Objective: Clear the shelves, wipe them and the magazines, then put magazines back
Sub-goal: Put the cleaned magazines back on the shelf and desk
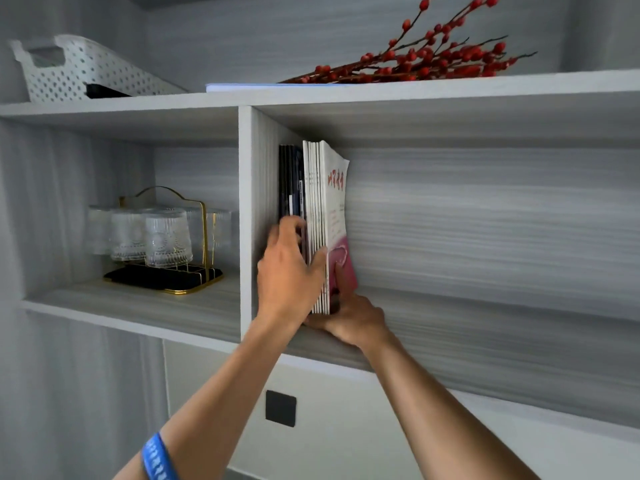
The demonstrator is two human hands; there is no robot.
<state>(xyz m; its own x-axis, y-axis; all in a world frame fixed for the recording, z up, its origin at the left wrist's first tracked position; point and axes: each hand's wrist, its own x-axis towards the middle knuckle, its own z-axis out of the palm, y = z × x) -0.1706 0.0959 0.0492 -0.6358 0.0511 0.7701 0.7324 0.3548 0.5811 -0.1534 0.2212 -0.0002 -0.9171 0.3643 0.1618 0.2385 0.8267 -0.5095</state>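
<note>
A stack of upright magazines (320,209) stands at the left end of the grey shelf compartment (485,327), against the divider. Darker spines are on the left, white spines and a pink-and-white cover on the right. My left hand (289,271) grips the stack from the left, fingers over the dark spines and thumb across the white ones. My right hand (353,317) holds the bottom right corner of the stack, thumb pressed on the pink cover. The magazines' lower edges are hidden behind my hands.
A gold-framed rack of clear glasses (159,240) sits in the left compartment. On the top shelf lie a white perforated basket (83,71), a flat white-blue book (263,86) and red berry branches (433,53). A black wall socket (280,408) is below the shelf.
</note>
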